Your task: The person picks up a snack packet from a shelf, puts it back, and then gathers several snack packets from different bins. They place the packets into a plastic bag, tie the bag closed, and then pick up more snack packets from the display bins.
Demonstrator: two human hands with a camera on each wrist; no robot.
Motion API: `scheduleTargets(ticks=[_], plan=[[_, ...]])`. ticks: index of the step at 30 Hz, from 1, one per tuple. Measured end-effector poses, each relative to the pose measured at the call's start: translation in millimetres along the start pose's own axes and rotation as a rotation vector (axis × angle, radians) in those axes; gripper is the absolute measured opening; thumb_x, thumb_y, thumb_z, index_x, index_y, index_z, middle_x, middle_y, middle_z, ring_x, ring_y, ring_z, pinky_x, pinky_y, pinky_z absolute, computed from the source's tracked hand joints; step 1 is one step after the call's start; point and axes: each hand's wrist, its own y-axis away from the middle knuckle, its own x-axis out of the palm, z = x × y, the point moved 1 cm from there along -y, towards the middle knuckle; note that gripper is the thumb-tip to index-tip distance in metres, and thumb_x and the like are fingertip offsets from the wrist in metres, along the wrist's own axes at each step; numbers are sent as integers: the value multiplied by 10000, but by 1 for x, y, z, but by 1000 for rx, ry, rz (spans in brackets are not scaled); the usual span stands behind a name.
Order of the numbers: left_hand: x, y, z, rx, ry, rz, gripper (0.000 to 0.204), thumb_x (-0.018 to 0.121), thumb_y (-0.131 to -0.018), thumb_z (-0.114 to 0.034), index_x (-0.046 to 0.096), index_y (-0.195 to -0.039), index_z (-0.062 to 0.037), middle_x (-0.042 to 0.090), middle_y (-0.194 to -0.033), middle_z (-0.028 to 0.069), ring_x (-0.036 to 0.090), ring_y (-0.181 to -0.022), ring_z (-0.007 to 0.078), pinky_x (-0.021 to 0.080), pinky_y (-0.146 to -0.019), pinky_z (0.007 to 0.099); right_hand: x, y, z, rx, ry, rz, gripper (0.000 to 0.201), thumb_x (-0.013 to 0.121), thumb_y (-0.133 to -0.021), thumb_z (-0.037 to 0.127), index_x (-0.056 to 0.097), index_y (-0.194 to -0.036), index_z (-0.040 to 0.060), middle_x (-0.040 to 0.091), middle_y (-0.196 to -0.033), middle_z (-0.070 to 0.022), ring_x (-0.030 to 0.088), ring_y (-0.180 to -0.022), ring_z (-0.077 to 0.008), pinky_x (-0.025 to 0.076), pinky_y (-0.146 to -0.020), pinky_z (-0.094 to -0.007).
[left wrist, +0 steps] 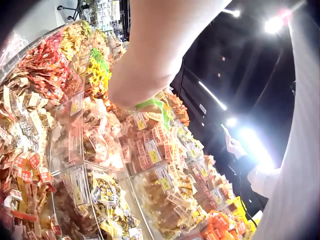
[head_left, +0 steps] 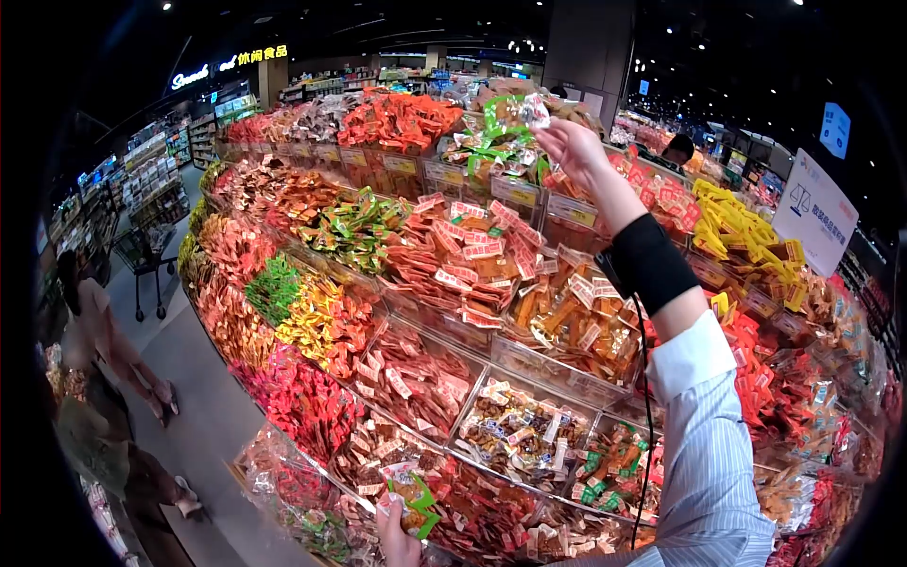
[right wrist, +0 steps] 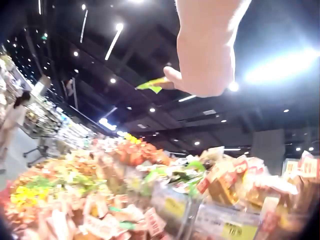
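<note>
Low at the front of the head view, my left hand (head_left: 399,541) holds a small snack packet (head_left: 416,510) with green edges, close over the bins. The packet's green edge (left wrist: 159,106) shows past the hand in the left wrist view. My right arm reaches up and forward, with the right hand (head_left: 574,149) above the top row of the display. Its fingers pinch another green-edged snack packet (right wrist: 151,85), seen against the ceiling in the right wrist view. Below that hand is a bin of green and white packets (head_left: 487,151).
Tiered clear bins of wrapped snacks fill the display, with red packets (head_left: 402,121) at the back and yellow packets (head_left: 742,227) on the right. A white sign (head_left: 817,210) stands at right. On the left aisle are people and a shopping cart (head_left: 144,265). A black cable (head_left: 646,416) hangs from my right wrist.
</note>
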Motion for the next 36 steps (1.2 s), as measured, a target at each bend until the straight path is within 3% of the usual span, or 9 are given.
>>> scheduleTargets(ticks=[6,11,16,18,20,22,24,30,36], plan=[[-11,0,0,-14,20,-61,268,423,-847,-119,382,-1107,-69,511,-1005,83,531,-885,226,481,-704,400,-26,-27,-54,45,-143,-120,310,378,-851,84,309,-1094,-96,357,-1148,-287,521,-949,-343,507,-760,-325],[14,-6,-10,-38,43,-26,242,436,-836,-82,406,-1074,-55,519,-994,88,534,-871,205,471,-724,360,-40,30,-60,141,223,-2,276,406,-844,90,366,-1078,-51,462,-1028,-199,557,-855,-263,510,-689,-304],[60,-18,-12,-16,-28,88,210,475,-809,-42,438,-1015,-62,518,-953,61,524,-850,163,459,-743,312,-32,144,-32,281,946,601,211,462,-841,167,485,-998,27,584,-832,-56,589,-708,-131,490,-605,-240],[83,-16,-12,-45,-73,209,198,506,-797,-54,432,-980,-75,506,-901,39,512,-819,139,449,-719,280,-23,196,-14,136,1388,951,237,491,-821,177,490,-1002,24,593,-799,-85,594,-703,-136,479,-605,-264],[112,-6,-13,-38,-114,311,193,544,-778,-65,439,-939,-75,509,-877,32,505,-804,119,440,-703,256,-36,235,-11,153,1259,1077,262,512,-802,185,495,-1016,35,592,-807,-104,597,-688,-149,476,-614,-283],[132,-1,-6,-56,-133,447,205,570,-761,-66,447,-925,-78,512,-869,26,501,-797,104,426,-700,235,-42,261,-1,200,1223,1056,265,501,-808,203,513,-1005,27,582,-719,-83,581,-659,-174,461,-600,-278],[156,15,-9,-45,-202,511,179,572,-759,-58,460,-897,-79,512,-853,17,492,-785,90,404,-701,225,-47,283,9,602,787,717,230,480,-834,173,513,-1010,30,581,-760,-33,566,-664,-104,457,-600,-242],[191,46,-8,-12,-260,749,211,573,-755,-68,441,-919,-64,514,-830,10,498,-753,80,413,-686,217,-60,317,27,500,764,469,271,503,-834,211,491,-1024,18,562,-818,-14,545,-705,-68,450,-598,-201],[199,80,2,40,-360,843,226,588,-741,-80,442,-913,-66,510,-824,5,489,-759,71,402,-691,212,-61,345,21,563,795,612,302,520,-830,212,463,-1052,16,539,-740,6,544,-600,-53,430,-484,-180]])
